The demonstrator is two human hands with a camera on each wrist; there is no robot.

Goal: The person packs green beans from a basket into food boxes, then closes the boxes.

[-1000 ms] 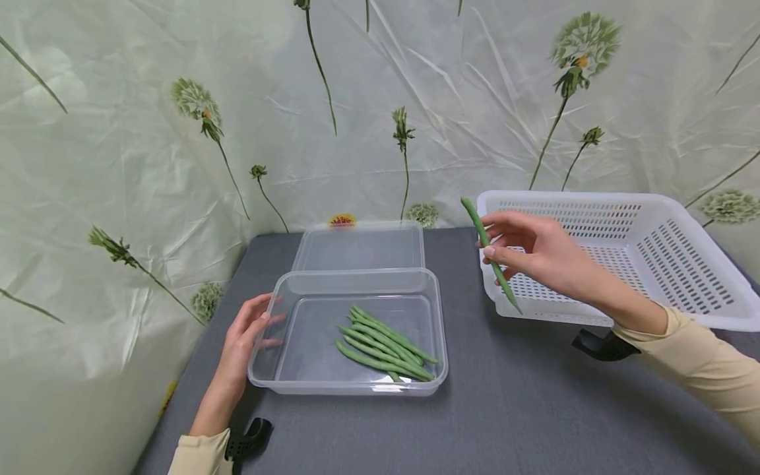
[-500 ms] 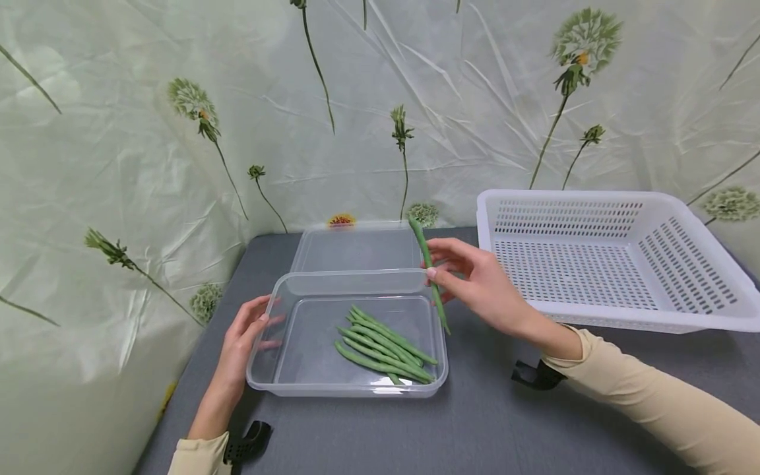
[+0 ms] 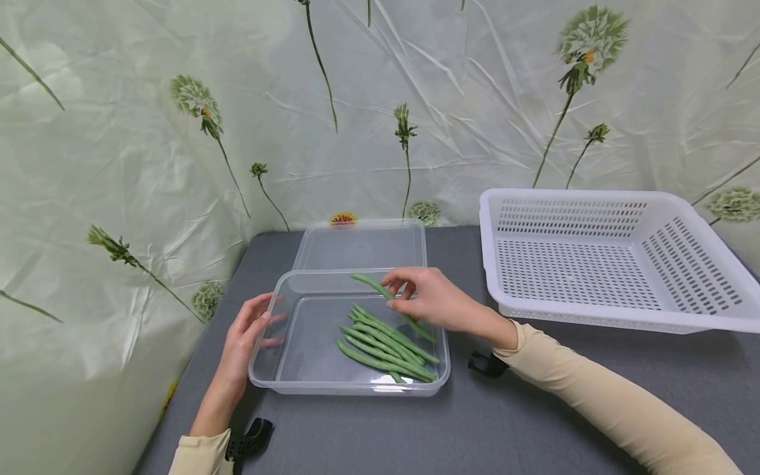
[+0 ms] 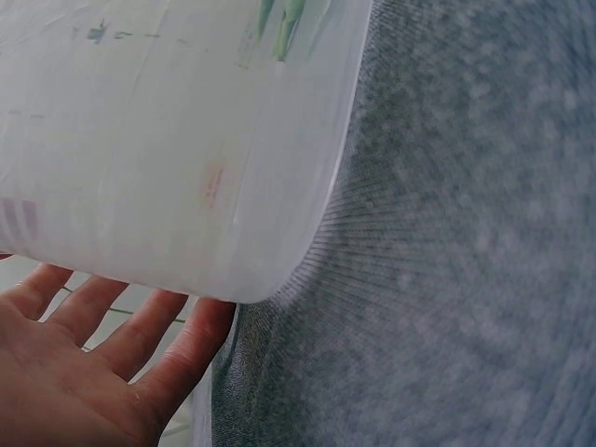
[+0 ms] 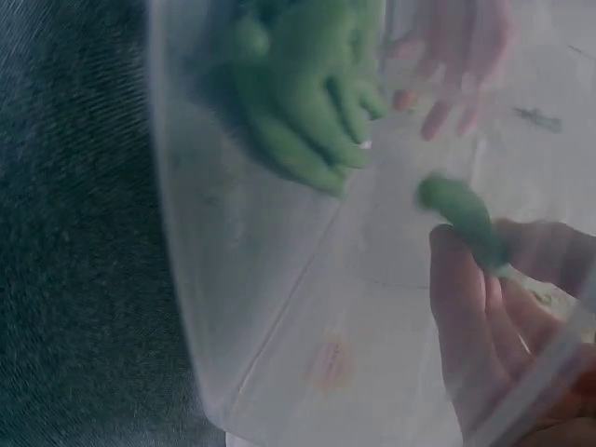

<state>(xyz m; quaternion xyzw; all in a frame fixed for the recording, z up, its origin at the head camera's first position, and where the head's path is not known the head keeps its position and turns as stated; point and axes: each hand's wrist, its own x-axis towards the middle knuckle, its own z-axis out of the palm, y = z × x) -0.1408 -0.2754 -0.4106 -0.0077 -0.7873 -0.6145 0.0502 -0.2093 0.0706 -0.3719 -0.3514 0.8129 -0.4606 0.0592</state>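
Observation:
My right hand (image 3: 436, 300) pinches a single green bean (image 3: 371, 282) between thumb and fingers, over the back right part of a clear plastic container (image 3: 305, 349). Below it, several green beans (image 3: 386, 346) lie in a loose bundle on the container's floor, toward the right. The right wrist view shows the pinched bean (image 5: 461, 209) end-on, seen through the cloudy wall. At the container's left side, my left hand (image 3: 234, 353) rests against the outside of the wall. Its fingers (image 4: 186, 349) are fairly straight and spread in the left wrist view.
A clear flat lid (image 3: 362, 247) lies behind the container. To the right stands a white perforated basket (image 3: 578, 313). Both are on a grey cloth-covered table (image 3: 380, 435), with a flower-printed sheet (image 3: 356, 165) hanging behind and at the left.
My right hand has carried the bean leftward and down from in front of the basket to over the container, and the bean has tilted flatter. The left hand has stayed in place.

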